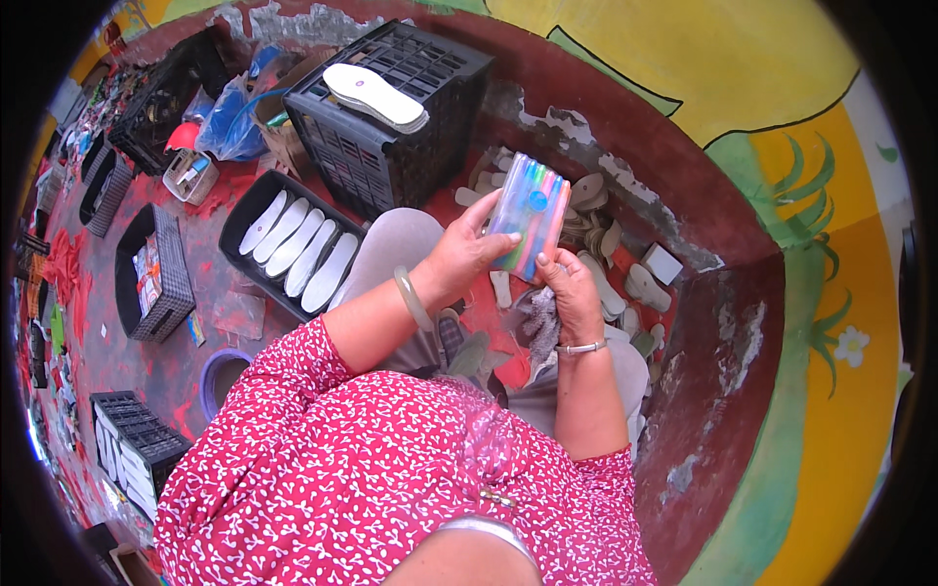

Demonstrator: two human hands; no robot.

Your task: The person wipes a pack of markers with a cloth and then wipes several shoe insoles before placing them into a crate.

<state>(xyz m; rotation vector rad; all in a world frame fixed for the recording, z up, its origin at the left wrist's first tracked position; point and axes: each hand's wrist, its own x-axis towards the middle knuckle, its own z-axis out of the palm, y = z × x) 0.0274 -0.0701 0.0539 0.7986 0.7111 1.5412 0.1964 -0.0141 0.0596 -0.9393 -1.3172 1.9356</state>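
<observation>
A clear flat pack of coloured pens (529, 210) is held up in front of me, above my knees. My left hand (467, 252) grips its left side, thumb lying across the front. At the lower right corner, my right hand (575, 289) pinches the pack between thumb and fingers. A crumpled grey patterned cloth (541, 319) hangs just below the right hand; whether the fingers hold it I cannot tell. Behind the pack, many pale shoe soles (606, 283) lie heaped on the floor by the wall.
A black tray (235, 223) with several white insoles stands by my left knee. Behind it is a dark plastic crate (371, 161) with white insoles (376, 96) on top. More baskets (188, 283) and a purple-rimmed bucket (207, 376) are at left. The painted wall (723, 322) rises close on the right.
</observation>
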